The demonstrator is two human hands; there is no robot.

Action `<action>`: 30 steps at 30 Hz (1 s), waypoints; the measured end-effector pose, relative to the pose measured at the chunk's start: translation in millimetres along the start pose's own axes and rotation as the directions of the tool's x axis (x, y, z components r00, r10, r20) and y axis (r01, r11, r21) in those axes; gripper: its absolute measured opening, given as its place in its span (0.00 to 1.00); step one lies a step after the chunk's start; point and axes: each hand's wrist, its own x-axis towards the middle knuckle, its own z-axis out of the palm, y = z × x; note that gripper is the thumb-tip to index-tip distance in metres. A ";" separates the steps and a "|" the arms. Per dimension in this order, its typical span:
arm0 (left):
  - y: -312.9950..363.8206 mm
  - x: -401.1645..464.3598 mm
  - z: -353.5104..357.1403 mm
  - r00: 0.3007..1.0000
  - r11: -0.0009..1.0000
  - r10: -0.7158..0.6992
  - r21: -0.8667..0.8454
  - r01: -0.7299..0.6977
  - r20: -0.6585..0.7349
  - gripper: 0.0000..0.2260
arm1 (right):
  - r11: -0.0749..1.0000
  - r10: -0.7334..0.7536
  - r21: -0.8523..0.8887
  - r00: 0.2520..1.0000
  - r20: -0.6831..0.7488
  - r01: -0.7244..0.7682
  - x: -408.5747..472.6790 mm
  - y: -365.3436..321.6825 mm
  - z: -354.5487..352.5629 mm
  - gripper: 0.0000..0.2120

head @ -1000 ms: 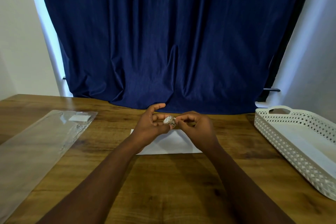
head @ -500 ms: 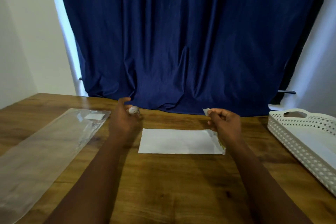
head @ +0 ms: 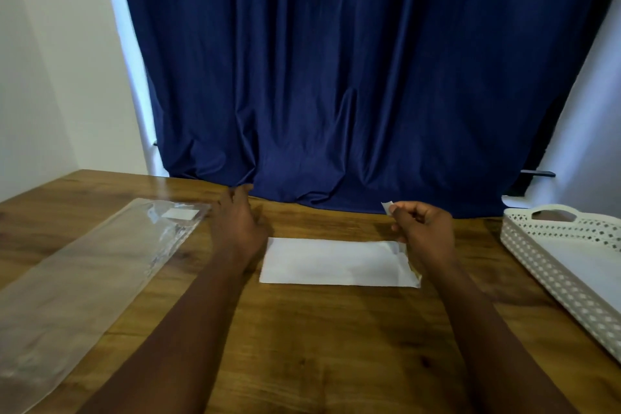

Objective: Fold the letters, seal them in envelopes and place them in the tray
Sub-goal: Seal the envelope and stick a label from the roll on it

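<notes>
A white envelope [head: 336, 260] lies flat on the wooden table [head: 319, 346], its flap end at the right. My right hand [head: 423, 232] hovers over that end and pinches a small piece of white tape [head: 386, 206] between thumb and forefinger. My left hand [head: 237, 223] is low over the table just left of the envelope, its back towards me and the thumb up. Its fingers and whatever is under them are hidden. The white perforated tray [head: 551, 265] stands at the right edge.
A long clear plastic sleeve [head: 90, 272] lies on the left of the table. A dark blue curtain [head: 336, 77] hangs behind the far edge.
My hands have parted. The left one carried the small tape roll leftwards and down to the table, where it is now hidden. The right one drew off a piece of tape to the right.
</notes>
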 end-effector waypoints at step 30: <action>80.5 -37.5 -1.0 0.753 0.802 0.576 -0.045 -0.595 0.319 0.16 | 0.998 -0.058 -0.034 0.996 -0.065 0.055 4.8 -5.0 -16.6 0.06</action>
